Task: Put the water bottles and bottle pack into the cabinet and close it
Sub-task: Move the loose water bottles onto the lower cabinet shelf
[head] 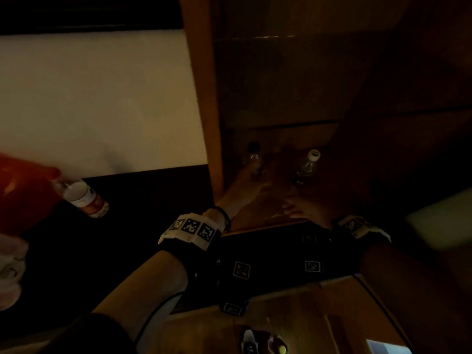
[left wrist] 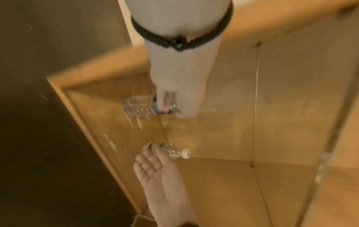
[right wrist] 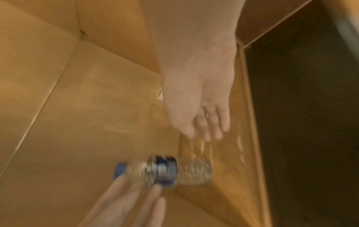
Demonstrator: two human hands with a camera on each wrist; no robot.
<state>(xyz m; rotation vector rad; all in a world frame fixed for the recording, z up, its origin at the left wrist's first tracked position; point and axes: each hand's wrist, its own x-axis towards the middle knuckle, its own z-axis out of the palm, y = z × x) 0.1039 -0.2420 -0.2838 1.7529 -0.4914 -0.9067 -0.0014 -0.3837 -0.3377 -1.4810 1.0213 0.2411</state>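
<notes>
- Our left hand (left wrist: 174, 86) reaches into the cabinet (left wrist: 213, 138). Its fingers are nearly straight, with the tips on the blue-cap bottle (left wrist: 136, 107), and we see no closed grip. We judge it is steadying the bottle upright.
- Our right hand (left wrist: 153, 173) is spread flat with the palm showing and holds nothing. Its fingertips are at the white-cap bottle (left wrist: 172, 151), probably to nudge it deeper.
- Both bottles stand on the cabinet floor just beyond our fingertips, well apart from each other, which leaves room between them.
- Outside the cabinet, far to the left of our left hand, a third bottle (head: 84, 199) lies on the dark floor against a red pack (head: 23, 195). We take this for the bottle pack, though it is blurred.
- The side wall (head: 201, 98) stands between those two and the opening, so they must come around it.
- Both our arms fill the opening, and we cannot make out the door clearly.
</notes>
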